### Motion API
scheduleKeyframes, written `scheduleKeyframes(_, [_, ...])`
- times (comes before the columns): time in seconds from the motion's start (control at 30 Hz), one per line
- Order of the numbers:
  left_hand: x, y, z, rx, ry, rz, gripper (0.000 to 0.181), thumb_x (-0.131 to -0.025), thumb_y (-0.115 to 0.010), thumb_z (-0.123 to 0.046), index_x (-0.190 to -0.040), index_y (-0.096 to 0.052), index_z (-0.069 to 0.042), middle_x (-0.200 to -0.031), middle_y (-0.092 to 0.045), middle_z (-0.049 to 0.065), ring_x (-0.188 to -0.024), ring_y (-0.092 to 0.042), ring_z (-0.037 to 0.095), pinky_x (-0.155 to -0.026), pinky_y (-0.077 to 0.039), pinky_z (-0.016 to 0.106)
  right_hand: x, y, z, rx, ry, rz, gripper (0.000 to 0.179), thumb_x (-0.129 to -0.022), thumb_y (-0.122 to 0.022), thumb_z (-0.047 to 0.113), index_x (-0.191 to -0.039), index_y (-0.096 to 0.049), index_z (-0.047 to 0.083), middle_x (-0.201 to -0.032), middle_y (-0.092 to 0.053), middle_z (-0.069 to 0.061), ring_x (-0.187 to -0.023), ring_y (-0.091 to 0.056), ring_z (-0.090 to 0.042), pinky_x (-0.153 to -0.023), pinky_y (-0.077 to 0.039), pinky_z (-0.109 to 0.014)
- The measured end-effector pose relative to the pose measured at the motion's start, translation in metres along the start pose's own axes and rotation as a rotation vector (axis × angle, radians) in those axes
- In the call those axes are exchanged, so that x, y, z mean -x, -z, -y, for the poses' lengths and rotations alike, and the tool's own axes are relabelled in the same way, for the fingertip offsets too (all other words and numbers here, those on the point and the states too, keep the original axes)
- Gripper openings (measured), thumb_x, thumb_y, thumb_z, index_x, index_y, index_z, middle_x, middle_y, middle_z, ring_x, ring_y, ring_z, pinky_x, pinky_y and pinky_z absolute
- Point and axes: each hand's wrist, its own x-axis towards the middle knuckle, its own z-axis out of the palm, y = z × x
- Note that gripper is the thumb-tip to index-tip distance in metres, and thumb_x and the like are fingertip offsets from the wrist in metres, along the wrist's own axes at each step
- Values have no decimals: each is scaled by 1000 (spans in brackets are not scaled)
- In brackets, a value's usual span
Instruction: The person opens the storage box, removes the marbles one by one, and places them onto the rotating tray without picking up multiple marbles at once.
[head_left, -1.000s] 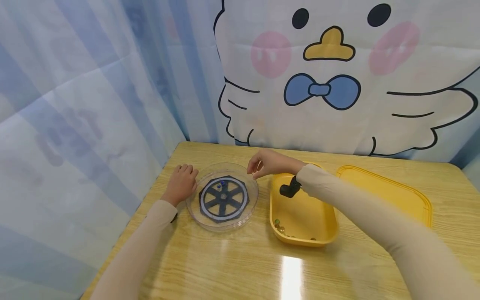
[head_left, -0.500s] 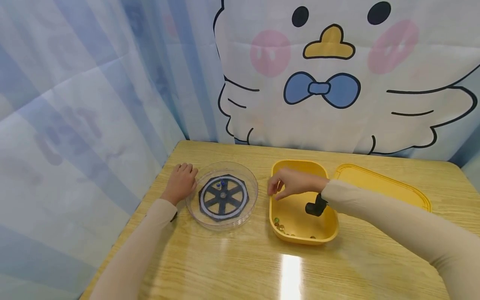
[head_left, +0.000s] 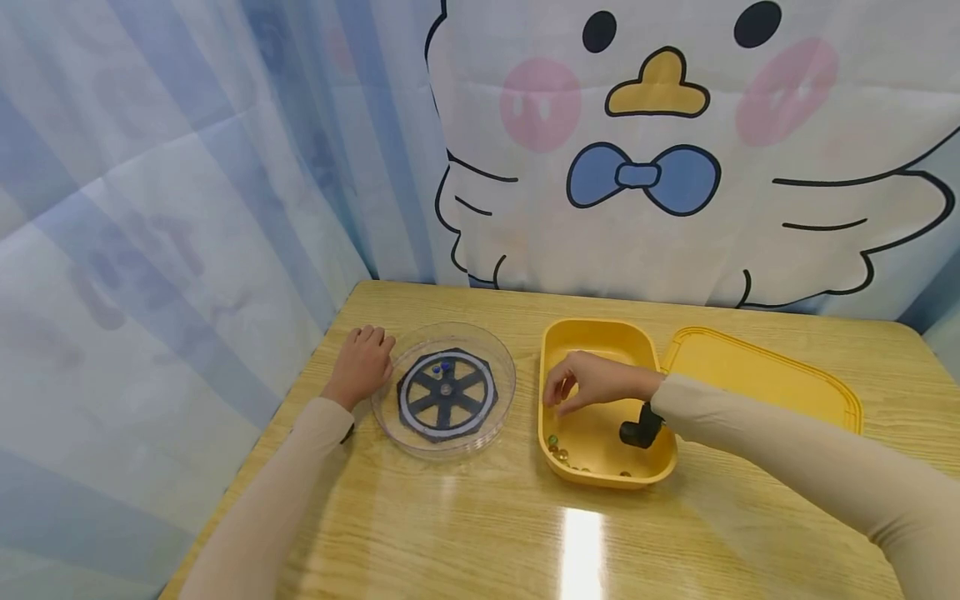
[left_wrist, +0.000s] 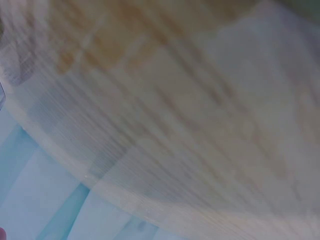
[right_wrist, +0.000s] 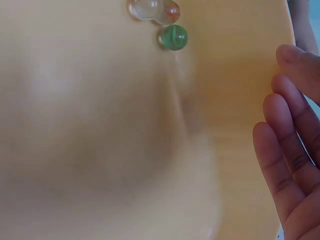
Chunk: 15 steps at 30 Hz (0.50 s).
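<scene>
A clear round dish stands on the table, with a dark wheel-shaped pattern showing in it. Two small blue marbles lie inside, toward its far side. My left hand rests palm down at the dish's left rim; its fingertips are mostly hidden. Over the left part of a yellow tub hovers my right hand, fingers loosely bent, with nothing seen between them. In the right wrist view, a green marble lies in the tub with clear and reddish marbles beside it, apart from the fingers.
A yellow lid lies flat to the right of the tub. Several marbles sit along the tub's near left corner. A curtain borders the wooden table at the left and back.
My right hand has moved right from above the dish's edge, then slightly lower over the tub, its fingers near the tub's left wall. My left hand has stayed by the dish.
</scene>
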Motion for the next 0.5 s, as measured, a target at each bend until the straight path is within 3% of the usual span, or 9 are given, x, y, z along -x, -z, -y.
scheduleKeyframes(0.5, [0, -1, 0, 5, -3, -17, 8, -85, -58, -9, -89, -59, -3, -85, -54, 14, -79, -51, 28, -79, -45, 42, 1, -19, -15, -1, 55, 62, 7, -79, -72, 8, -86, -74, 7, -87, -73, -4, -80, -66, -7, -76, -54, -23])
